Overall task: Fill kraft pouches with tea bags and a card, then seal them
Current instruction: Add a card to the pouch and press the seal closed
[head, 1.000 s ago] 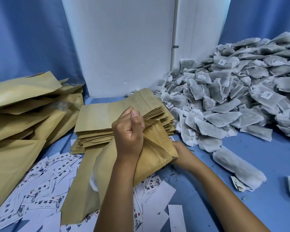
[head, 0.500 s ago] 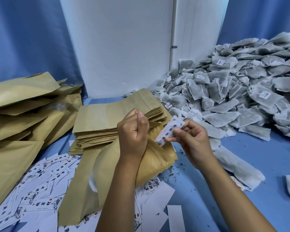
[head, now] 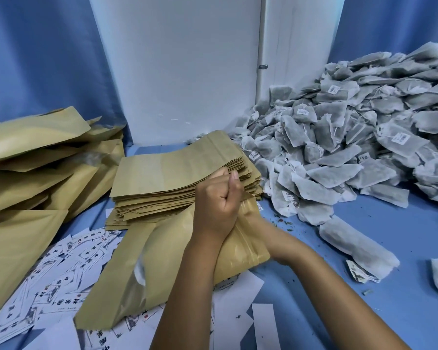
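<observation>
Kraft pouch (head: 162, 261), one, in work: we are holding it upright-tilted over the blue counter (head: 364, 248), its mouth raised toward us, its base resting among the printed cards (head: 61, 279).

Left hand (head: 220, 205): we are gripping the pouch's top edge in a curled fist, keeping the mouth gathered up.

Right hand (head: 261, 228): we are reaching it behind or into the pouch mouth; the fingers are hidden by the paper and the left hand, so we cannot tell whether they are apart, together or holding anything.

Stock to hand: a stack of flat empty pouches (head: 182, 183) just behind the left hand; a heap of tea bags (head: 352, 137) to the right; finished or bulkier pouches (head: 36, 157) piled at the left.

Step, as we are judging it: filling, with the right hand placing contents inside.

Next move, as we are judging it: drawing the right hand out, checking that both tea bags and a card are inside, then flattening the mouth and pressing its seal strip closed along the full width.
</observation>
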`<move>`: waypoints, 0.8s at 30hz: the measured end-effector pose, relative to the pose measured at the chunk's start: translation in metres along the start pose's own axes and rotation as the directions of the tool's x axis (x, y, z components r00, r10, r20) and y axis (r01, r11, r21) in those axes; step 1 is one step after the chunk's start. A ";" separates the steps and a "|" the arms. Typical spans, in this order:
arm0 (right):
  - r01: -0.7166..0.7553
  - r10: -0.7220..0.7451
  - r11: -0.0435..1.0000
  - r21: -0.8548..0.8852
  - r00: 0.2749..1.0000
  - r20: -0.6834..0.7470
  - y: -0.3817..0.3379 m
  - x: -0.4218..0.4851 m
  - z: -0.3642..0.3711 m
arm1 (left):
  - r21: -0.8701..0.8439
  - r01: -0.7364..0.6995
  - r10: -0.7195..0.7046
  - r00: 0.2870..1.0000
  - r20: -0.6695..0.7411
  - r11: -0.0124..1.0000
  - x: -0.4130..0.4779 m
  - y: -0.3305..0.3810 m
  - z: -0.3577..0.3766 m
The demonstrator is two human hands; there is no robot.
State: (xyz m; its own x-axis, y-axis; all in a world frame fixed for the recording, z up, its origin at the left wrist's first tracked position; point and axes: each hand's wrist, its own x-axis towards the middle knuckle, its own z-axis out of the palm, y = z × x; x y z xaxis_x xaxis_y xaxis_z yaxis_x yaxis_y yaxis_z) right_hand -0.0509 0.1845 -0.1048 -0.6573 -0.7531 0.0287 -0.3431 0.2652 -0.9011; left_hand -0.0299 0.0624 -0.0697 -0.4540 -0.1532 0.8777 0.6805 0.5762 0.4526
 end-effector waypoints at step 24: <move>0.209 0.146 0.381 0.901 0.948 -0.282 -0.047 0.012 -0.029 | 0.261 -0.219 0.166 0.963 0.212 0.940 0.022 0.044 0.003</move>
State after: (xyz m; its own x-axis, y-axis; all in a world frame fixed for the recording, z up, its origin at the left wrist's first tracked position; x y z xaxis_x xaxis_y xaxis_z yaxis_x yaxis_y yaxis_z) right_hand -0.0624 0.1807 -0.0496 -0.8624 -0.5059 0.0178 0.3362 -0.5988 -0.7269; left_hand -0.0119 0.0864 -0.0311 -0.4463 0.1179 0.8871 0.5893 0.7847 0.1922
